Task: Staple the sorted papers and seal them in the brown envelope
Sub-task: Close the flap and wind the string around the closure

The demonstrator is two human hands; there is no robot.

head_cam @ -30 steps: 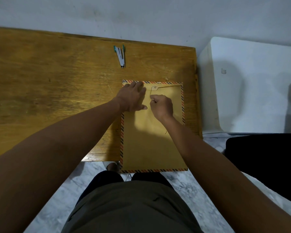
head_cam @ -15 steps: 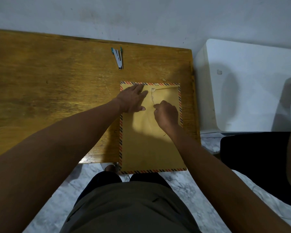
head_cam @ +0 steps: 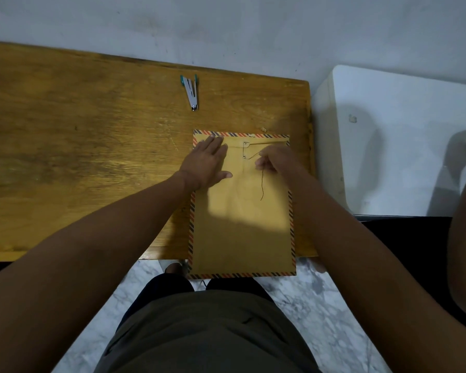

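**String closure under way, with little slack to spare**

The brown envelope (head_cam: 242, 224) is lying lengthwise on the wooden table (head_cam: 92, 157), and its nearest end is hanging past the table's front edge, over the person's lap. That overhang looks like the first risk: any sideways tug on the string could be pivoting the envelope or sliding it further off, since only one palm is pinning it down.

Further up the envelope, the left hand (head_cam: 206, 164) is lying flat with straight fingers, pressing the upper left part beside the flap. The right hand (head_cam: 276, 161) is pinching the thin dark string (head_cam: 262, 185) between thumb and fingertips, just right of the two small closure buttons (head_cam: 244, 149). One stretch of string is running taut from the lower button to the pinch, and a loose tail is dangling below the hand onto the envelope's face.

From here the string could be slipping out of the pinch, or unwinding from a button if tension drops. Pulling too hard could be tearing a button loose from the paper, by this reading. The tail looks short, which may be leaving little for further turns.

The papers are not showing, so whether they are inside cannot be told.

Beyond the envelope's far edge, well apart from both hands, the stapler (head_cam: 191, 92) is sitting unused on the table.
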